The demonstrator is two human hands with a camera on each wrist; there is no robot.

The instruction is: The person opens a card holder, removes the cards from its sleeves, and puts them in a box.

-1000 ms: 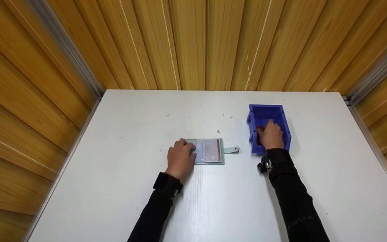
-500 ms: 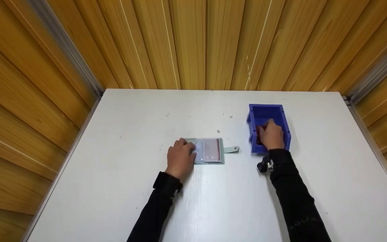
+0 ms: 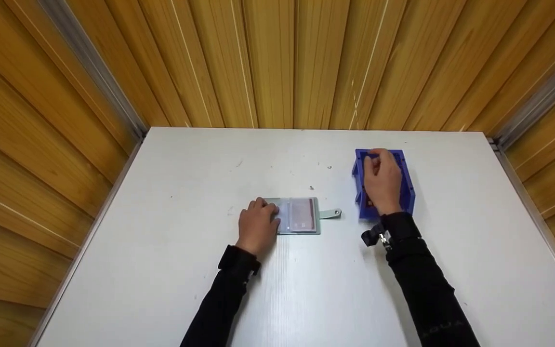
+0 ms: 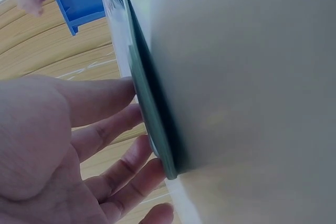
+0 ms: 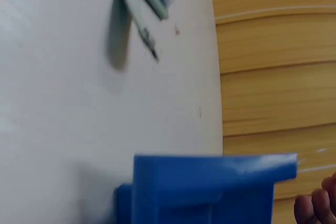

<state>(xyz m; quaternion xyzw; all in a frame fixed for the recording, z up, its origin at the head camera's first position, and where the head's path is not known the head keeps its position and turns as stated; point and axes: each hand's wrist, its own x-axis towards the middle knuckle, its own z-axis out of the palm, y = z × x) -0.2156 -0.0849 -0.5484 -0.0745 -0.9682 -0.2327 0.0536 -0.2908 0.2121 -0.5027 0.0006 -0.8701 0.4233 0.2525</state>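
Since earlier frame, lifts right hand [image 3: 383,184] higher and farther forward, with bent fingers; cannot tell if clamped on something. On white table [image 3: 200,193], has blue bin [image 5: 210,170], below this hand; then, to the left, unfolded card holder [image 3: 301,215]. Rests left hand [image 3: 258,224] on its left part, with fingers slightly apart. In bin, shows small reddish thing [image 3: 369,203].

From here I can make out just one word: faint "AQUA" lettering [image 3: 443,329] on the black sleeve [image 3: 426,284], well behind the right hand [image 3: 384,185].
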